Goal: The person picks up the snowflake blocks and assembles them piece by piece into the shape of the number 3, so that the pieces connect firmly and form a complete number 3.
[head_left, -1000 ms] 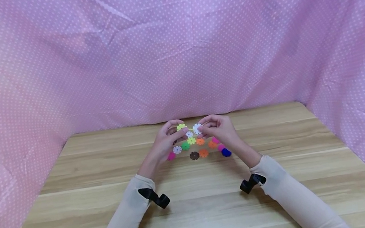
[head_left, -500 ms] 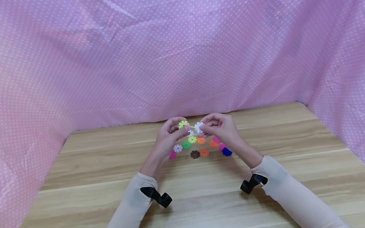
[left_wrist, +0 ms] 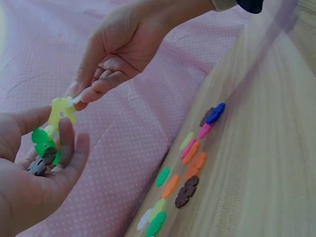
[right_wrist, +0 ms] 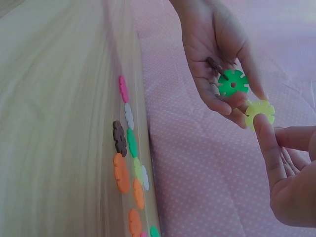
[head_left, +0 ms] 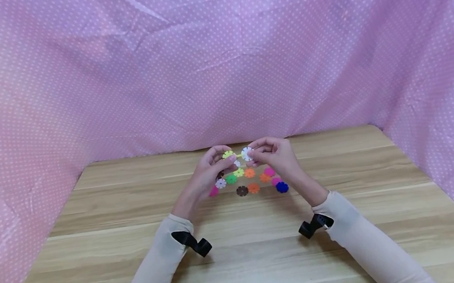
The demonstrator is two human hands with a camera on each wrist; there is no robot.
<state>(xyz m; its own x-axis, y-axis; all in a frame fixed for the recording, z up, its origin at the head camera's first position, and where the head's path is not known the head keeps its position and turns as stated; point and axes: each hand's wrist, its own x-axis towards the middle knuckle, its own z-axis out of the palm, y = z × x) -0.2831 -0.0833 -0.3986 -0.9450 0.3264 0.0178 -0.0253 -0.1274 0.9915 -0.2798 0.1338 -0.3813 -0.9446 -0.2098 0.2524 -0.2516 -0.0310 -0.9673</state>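
Observation:
My left hand [head_left: 207,174] holds a small cluster of joined notched plastic discs. It includes a yellow disc [right_wrist: 259,114], a green disc [right_wrist: 233,82] and a brown disc [left_wrist: 42,162] near the palm. Thumb and fingers of my right hand [head_left: 277,157] pinch a white notched disc [head_left: 247,153], facing the head camera. A yellow disc seen edge-on [head_left: 238,156] spans the gap between the hands and meets the white disc's edge. How deep the slots engage is hidden by the fingertips. Both hands are raised above the table.
Loose discs lie on the wooden table [head_left: 245,257] below the hands, among them a dark brown disc [head_left: 242,191], an orange disc [head_left: 254,188], a blue disc [head_left: 282,187] and a green disc [head_left: 231,179]. Pink dotted cloth [head_left: 215,64] hangs behind and beside the table.
My right hand has risen slightly with the white disc, which now sits nearly level with the yellow one. The left hand keeps its hold, barely shifted. The loose discs have not moved.

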